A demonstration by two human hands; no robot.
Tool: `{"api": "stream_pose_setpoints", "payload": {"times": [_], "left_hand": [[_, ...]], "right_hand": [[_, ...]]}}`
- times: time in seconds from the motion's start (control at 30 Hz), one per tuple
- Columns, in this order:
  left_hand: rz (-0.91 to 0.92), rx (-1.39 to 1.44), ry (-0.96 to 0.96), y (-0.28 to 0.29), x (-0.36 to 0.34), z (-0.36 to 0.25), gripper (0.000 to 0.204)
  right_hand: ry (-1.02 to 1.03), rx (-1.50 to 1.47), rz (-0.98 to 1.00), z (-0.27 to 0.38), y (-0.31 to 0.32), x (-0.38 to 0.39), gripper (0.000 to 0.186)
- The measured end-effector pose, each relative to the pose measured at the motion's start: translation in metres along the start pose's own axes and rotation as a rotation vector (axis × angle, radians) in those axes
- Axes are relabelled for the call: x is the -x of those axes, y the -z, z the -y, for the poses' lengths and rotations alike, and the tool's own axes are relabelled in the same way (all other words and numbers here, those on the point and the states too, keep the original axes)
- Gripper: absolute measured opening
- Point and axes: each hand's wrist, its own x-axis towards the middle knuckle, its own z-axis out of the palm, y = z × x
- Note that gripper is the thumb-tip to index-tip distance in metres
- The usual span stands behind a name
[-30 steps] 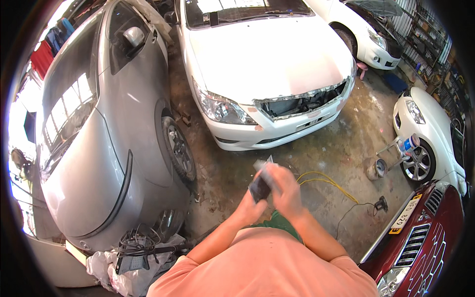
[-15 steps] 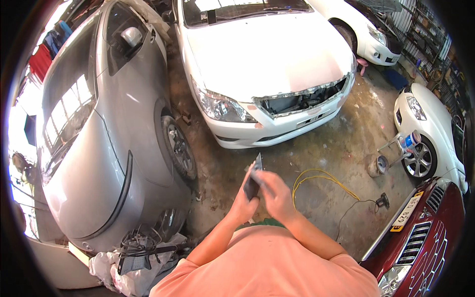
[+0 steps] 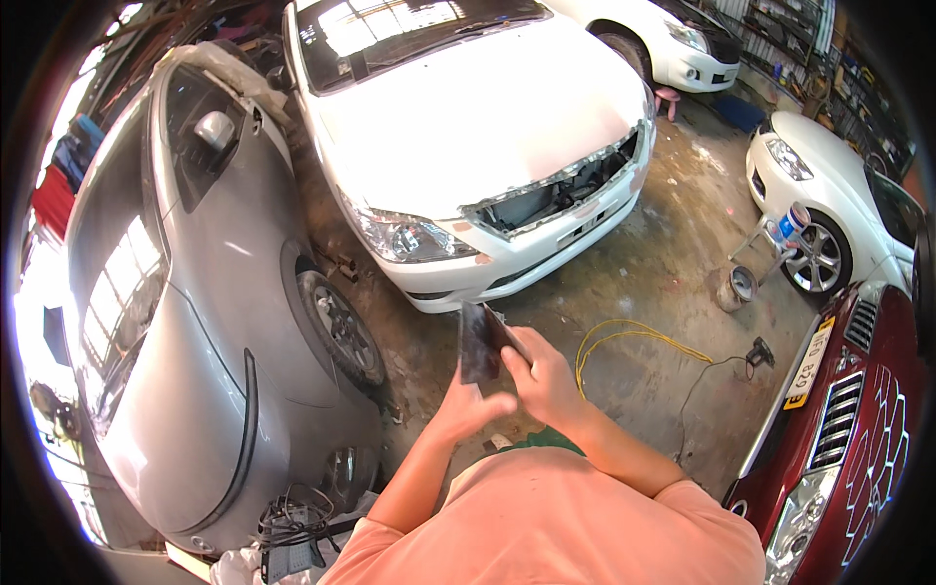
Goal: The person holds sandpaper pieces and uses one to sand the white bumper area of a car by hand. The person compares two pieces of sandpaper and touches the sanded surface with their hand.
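Observation:
My left hand is behind and under a dark, flat rectangular piece with a paler edge, holding it upright with the thumb out to the side. My right hand grips the same piece at its right side, fingers curled round the edge. What exactly the piece is I cannot tell. Beyond my hands is the front of a white car, its grille opening uncovered and small bare patches on its bumper.
A silver car is close on my left, a maroon car close on my right. More white cars stand behind. On the floor are a yellow hose, a corded black tool, a can and a small stand. Cables lie low left.
The dark piece has turned to show its broad face and moved left, with my left thumb swung away from it. The view has shifted, so the white car appears further left.

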Motion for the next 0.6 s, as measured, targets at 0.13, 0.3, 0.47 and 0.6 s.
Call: {"api": "stream_pose_setpoints", "payload": {"times": [0.13,0.3,0.47,0.6], "left_hand": [[-0.359,0.039,-0.052,-0.023,-0.028,0.005,0.036],[-0.455,0.025,-0.082,-0.053,-0.020,-0.001,0.035],[-0.518,0.211,-0.056,-0.068,-0.010,0.029,0.039],[-0.477,0.089,-0.025,-0.051,-0.016,0.009,0.040]], "right_hand": [[0.150,-0.006,-0.164,-0.008,-0.013,-0.001,0.025],[0.150,-0.126,-0.298,-0.006,-0.017,0.010,0.023],[0.170,-0.004,-0.319,-0.009,-0.004,0.001,0.025],[0.154,-0.085,-0.260,-0.004,-0.012,0.016,0.026]]}}
